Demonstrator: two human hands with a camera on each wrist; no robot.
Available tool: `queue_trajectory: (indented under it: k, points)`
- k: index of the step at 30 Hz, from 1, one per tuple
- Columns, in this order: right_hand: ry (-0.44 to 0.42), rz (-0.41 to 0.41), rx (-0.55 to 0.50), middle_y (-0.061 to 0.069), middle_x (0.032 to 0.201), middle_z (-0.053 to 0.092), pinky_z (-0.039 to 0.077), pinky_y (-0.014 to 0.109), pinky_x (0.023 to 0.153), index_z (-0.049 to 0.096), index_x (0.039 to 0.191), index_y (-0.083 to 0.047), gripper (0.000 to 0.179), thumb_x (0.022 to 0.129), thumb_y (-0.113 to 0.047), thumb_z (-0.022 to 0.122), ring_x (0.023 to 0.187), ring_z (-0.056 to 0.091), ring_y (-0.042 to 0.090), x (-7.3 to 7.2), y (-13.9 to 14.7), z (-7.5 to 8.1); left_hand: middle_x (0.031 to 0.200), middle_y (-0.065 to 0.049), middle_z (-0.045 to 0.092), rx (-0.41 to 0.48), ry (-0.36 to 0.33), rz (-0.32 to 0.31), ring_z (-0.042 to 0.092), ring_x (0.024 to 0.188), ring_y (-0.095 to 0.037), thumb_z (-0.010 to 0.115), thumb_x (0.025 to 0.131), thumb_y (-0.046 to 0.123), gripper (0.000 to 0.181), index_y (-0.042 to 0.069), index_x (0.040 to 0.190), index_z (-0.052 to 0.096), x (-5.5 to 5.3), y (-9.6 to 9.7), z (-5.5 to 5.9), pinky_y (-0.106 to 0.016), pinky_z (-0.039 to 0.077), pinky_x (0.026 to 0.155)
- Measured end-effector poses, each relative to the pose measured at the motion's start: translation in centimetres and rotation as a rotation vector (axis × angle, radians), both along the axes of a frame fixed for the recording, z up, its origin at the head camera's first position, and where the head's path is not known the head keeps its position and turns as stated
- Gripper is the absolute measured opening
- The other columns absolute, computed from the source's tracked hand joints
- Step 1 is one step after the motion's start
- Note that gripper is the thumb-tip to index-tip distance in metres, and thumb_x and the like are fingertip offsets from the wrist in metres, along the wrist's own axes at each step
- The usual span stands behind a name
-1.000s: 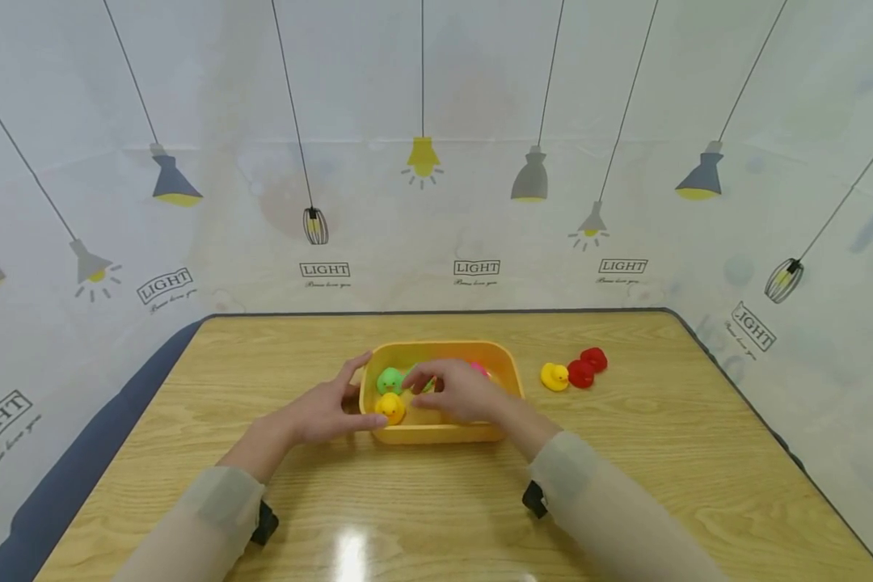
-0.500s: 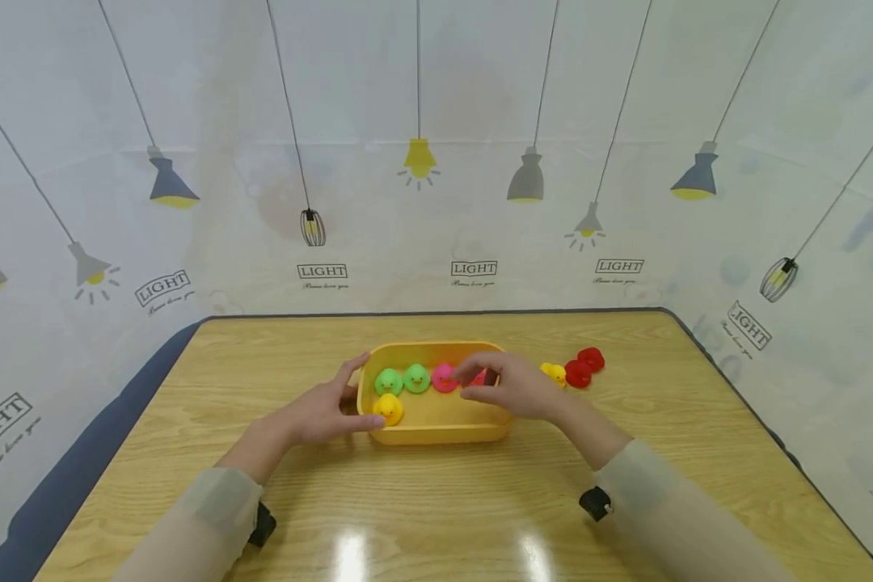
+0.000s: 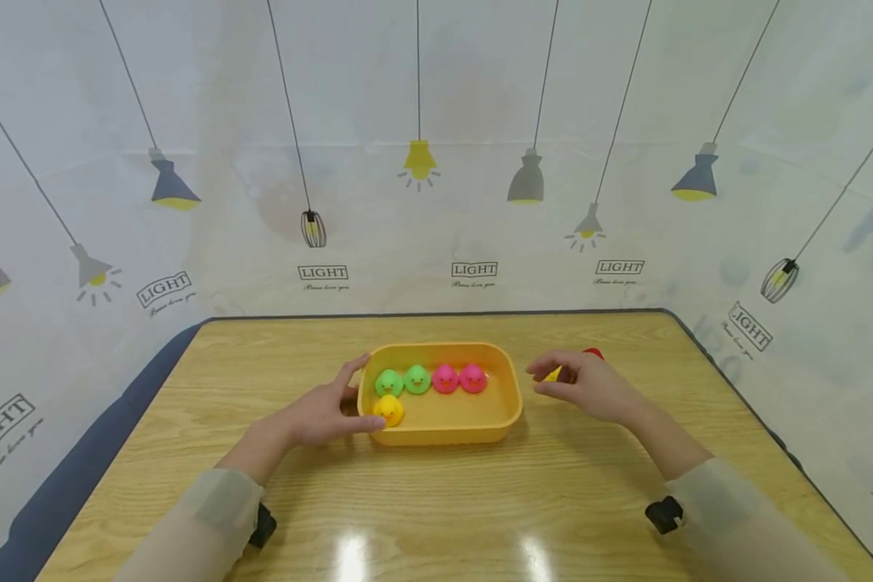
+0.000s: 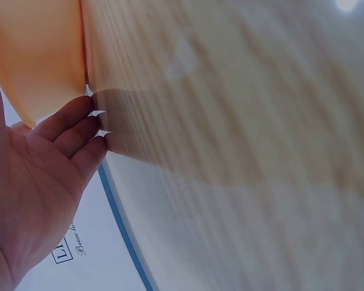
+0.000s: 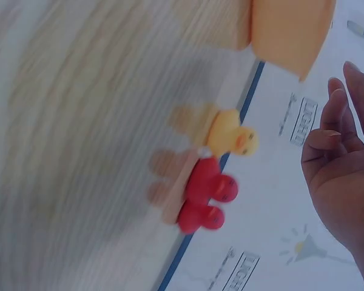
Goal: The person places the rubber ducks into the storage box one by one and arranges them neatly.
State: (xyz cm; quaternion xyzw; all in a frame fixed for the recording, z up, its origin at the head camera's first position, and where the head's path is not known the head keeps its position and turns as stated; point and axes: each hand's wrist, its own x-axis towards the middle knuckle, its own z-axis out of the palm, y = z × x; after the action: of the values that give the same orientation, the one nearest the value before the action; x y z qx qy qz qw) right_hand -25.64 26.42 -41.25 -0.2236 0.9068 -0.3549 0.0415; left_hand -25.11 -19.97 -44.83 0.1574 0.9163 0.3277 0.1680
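Pale cloth (image 3: pixel 473 214) printed with hanging lamps (image 3: pixel 529 179) walls in a wood-grained surface (image 3: pixel 436 493). At the left, the person's left hand (image 3: pixel 325 415) rests against a yellow tray (image 3: pixel 444 436), fingers straight along its end and thumb at the near rim; that grip is spread. Inside, the inner yellow duck (image 3: pixel 389 407) sits at the near left corner; behind it a row runs rightward from two green ducks (image 3: pixel 418 378) to two pink ducks (image 3: pixel 445 377). Beyond the tray's right end hangs the right hand (image 3: pixel 588 388), fingers bent, thumb apart from them, nothing pinched: a loose, spread grip. Past it on the surface stand the outer yellow duck (image 5: pixel 227 134) and, beside it, two red ducks (image 5: pixel 200 180). I'd judge it's between placements, with the outer ducks being fetched into the tray. Next calls for a light pinch on the outer yellow duck, perhaps to set it beside its match.
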Motion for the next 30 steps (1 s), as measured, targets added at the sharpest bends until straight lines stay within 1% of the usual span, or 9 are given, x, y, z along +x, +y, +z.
queue_trajectory:
  k: [6,10,14,16,19,23,28,30]
  points:
    - [-0.007,-0.057,0.027,0.002,0.112,0.076,0.053,0.027,0.074,0.075,0.133,-0.01,0.031,0.106,-0.028,0.075,0.088,0.061,0.019,0.1,3.1,-0.3,0.168,-0.016,0.053,0.001,0.003,-0.003,0.045,0.158,-0.047,0.076,0.091,0.074,0.121,0.035,0.177,0.001,0.0,-0.1,0.0,-0.072,0.03,0.129]
    - [0.0,-0.079,0.03,0.003,0.114,0.077,0.054,0.028,0.074,0.075,0.133,-0.012,0.03,0.107,-0.027,0.074,0.089,0.062,0.019,0.1,4.6,-0.5,0.168,-0.016,0.053,0.006,0.006,-0.005,0.045,0.158,-0.047,0.077,0.092,0.073,0.12,0.036,0.177,0.0,-0.1,-0.1,-0.1,-0.072,0.03,0.129]
    - [-0.011,-0.102,0.052,0.006,0.118,0.075,0.054,0.029,0.075,0.076,0.131,-0.013,0.027,0.107,-0.026,0.074,0.092,0.062,0.02,-0.2,5.7,-0.8,0.169,-0.015,0.052,0.007,0.004,-0.005,0.044,0.158,-0.048,0.077,0.091,0.073,0.12,0.037,0.177,0.0,-0.2,-0.2,-0.1,-0.073,0.029,0.129]
    - [-0.023,-0.127,0.07,0.007,0.119,0.074,0.054,0.029,0.074,0.076,0.13,-0.014,0.027,0.107,-0.028,0.075,0.094,0.062,0.02,-0.5,6.0,-1.1,0.169,-0.015,0.052,0.007,0.002,-0.004,0.044,0.158,-0.049,0.077,0.091,0.074,0.12,0.037,0.177,0.0,-0.1,-0.2,0.0,-0.073,0.029,0.129]
    - [-0.033,-0.154,0.092,0.009,0.12,0.074,0.052,0.03,0.071,0.076,0.13,-0.014,0.028,0.106,-0.029,0.076,0.096,0.06,0.021,-1.1,6.2,-1.4,0.169,-0.015,0.052,0.005,-0.002,-0.002,0.044,0.158,-0.049,0.077,0.091,0.074,0.12,0.038,0.177,0.0,-0.1,-0.2,0.0,-0.073,0.029,0.129]
    - [-0.036,-0.146,0.103,0.01,0.122,0.075,0.049,0.032,0.07,0.076,0.132,-0.014,0.031,0.105,-0.029,0.077,0.095,0.059,0.022,-2.0,6.1,-1.8,0.169,-0.016,0.052,0.001,-0.005,0.0,0.045,0.157,-0.048,0.076,0.091,0.074,0.12,0.039,0.176,0.0,0.0,-0.2,0.0,-0.073,0.03,0.129]
    - [-0.054,-0.139,0.123,0.012,0.131,0.075,0.051,0.034,0.08,0.073,0.14,-0.015,0.037,0.106,-0.028,0.076,0.097,0.061,0.022,-3.0,5.6,-2.1,0.169,-0.016,0.052,-0.003,-0.005,0.0,0.045,0.157,-0.048,0.076,0.092,0.074,0.119,0.039,0.176,0.0,-0.1,-0.2,-0.1,-0.073,0.031,0.128]
    - [-0.069,-0.141,0.131,0.013,0.135,0.074,0.052,0.034,0.083,0.072,0.142,-0.016,0.038,0.105,-0.026,0.076,0.097,0.061,0.023,-3.3,5.3,-2.1,0.169,-0.016,0.052,-0.003,-0.005,0.001,0.045,0.158,-0.048,0.076,0.092,0.074,0.119,0.039,0.176,0.0,-0.1,-0.1,-0.1,-0.073,0.03,0.129]
